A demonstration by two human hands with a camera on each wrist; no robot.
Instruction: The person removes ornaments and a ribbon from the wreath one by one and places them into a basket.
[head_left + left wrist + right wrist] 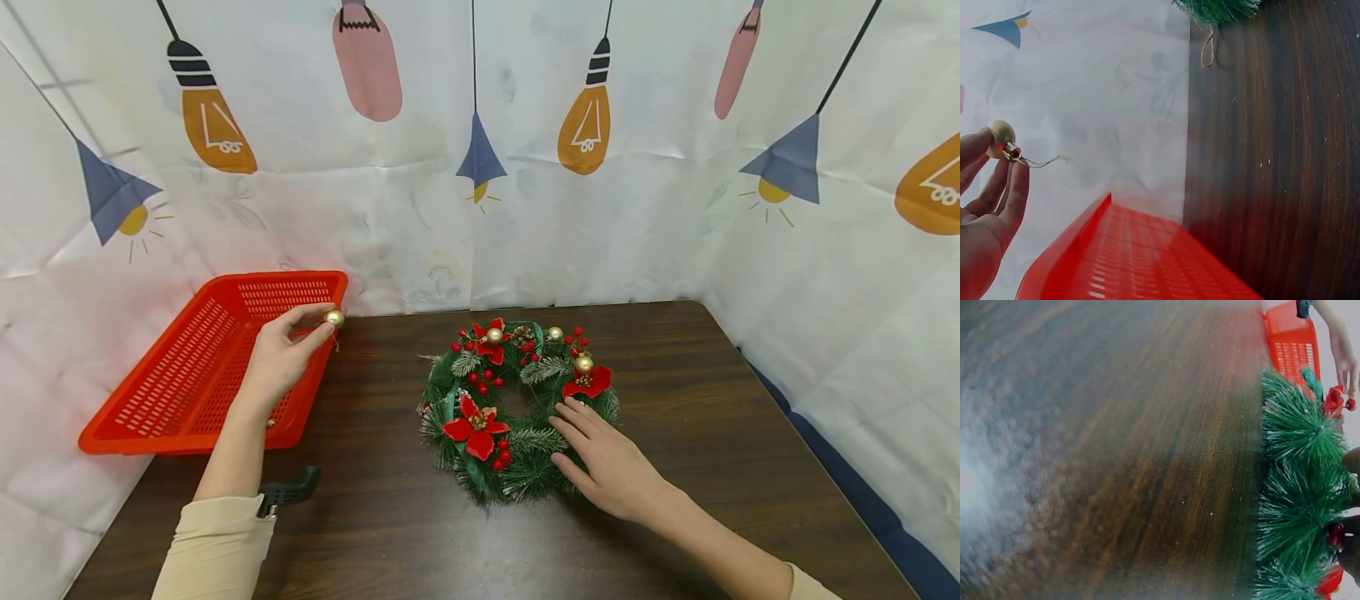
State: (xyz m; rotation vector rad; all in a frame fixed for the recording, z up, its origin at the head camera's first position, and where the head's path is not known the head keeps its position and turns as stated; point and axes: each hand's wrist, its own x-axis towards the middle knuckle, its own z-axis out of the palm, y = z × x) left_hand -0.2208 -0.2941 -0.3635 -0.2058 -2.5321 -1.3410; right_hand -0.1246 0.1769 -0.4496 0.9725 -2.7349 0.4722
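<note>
Between thumb and fingers my left hand [281,354] pinches a small gold bauble [334,317], above the right rim of the red basket. A thin string loop trails from the bauble's metal cap, seen in the left wrist view beside the left fingers [1017,194]. My right hand [611,462] rests with spread, fairly straight fingers on the right front of a green Christmas wreath [536,439]. The wreath lies flat on the table and carries red poinsettias [477,427], red berries, a pine cone and gold baubles [583,364]. Part of its right side is hidden under the right hand.
A red plastic basket [217,287] with slotted walls stands at the table's left back, a few small things inside it. The dark wooden table [420,554] meets a white patterned curtain [420,208] at the back. A black band [292,490] circles the left wrist.
</note>
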